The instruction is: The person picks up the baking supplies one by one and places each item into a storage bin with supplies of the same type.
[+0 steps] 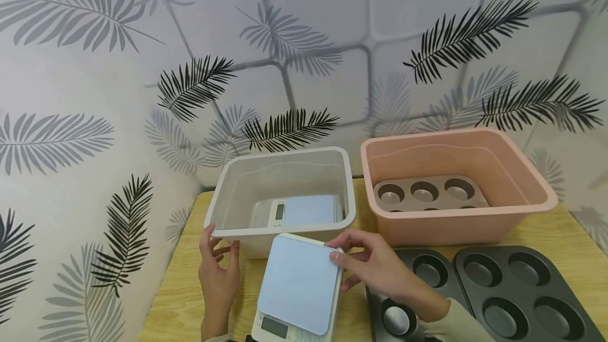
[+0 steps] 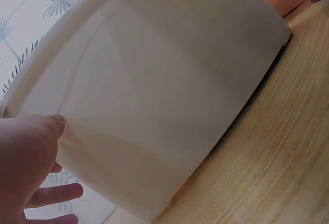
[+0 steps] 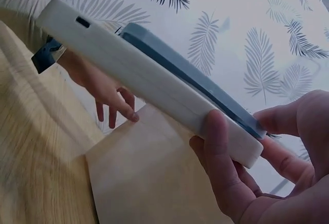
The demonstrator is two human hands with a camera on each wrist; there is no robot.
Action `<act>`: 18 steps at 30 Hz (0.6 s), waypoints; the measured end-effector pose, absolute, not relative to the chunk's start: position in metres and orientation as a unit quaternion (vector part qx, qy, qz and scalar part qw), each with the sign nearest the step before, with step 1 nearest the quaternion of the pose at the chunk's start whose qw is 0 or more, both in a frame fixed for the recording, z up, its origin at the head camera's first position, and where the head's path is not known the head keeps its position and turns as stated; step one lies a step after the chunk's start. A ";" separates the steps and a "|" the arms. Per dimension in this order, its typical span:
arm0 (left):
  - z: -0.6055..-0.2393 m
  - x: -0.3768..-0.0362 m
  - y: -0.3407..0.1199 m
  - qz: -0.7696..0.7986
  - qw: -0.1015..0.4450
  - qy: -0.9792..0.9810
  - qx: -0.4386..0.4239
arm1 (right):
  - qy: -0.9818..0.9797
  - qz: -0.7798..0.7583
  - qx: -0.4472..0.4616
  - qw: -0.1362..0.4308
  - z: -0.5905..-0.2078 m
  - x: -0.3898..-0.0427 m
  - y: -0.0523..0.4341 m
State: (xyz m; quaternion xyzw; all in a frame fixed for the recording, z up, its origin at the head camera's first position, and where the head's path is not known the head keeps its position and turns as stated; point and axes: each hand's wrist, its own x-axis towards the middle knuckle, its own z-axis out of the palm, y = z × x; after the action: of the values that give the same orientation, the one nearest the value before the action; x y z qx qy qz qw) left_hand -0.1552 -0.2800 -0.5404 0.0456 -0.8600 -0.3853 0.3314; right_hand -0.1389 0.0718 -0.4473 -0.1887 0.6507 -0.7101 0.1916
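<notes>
The kitchen scale [image 1: 299,284] is pinched at its far right corner by the right hand [image 1: 380,271], tilted with its display end low toward the person, long axis running away toward the white bin [image 1: 285,226]. The left hand [image 1: 217,278] rests relaxed fingers [image 2: 54,193] against that bin's near left corner on the desk [image 1: 180,300].

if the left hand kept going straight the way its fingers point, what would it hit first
Most likely the white bin: the left hand points up at its near corner, fingertips at or just short of the wall. Contact is unclear.
</notes>
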 end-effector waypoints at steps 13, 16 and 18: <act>-0.541 -0.156 -0.281 -0.390 0.329 -0.859 0.045 | 0.633 -0.739 -0.184 0.143 -0.424 -0.145 0.074; -0.541 -0.156 -0.281 -0.387 0.332 -0.859 0.042 | 0.633 -0.741 -0.181 0.133 -0.417 -0.150 0.074; -0.542 -0.155 -0.281 -0.386 0.334 -0.859 0.041 | 0.637 -0.739 -0.178 0.127 -0.414 -0.154 0.073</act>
State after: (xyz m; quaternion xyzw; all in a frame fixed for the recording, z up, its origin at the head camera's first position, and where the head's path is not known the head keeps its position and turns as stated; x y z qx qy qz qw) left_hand -0.1555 -0.2812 -0.5420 0.0409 -0.8589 -0.3859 0.3342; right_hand -0.1535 0.0734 -0.4142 -0.1776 0.6372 -0.7391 0.1270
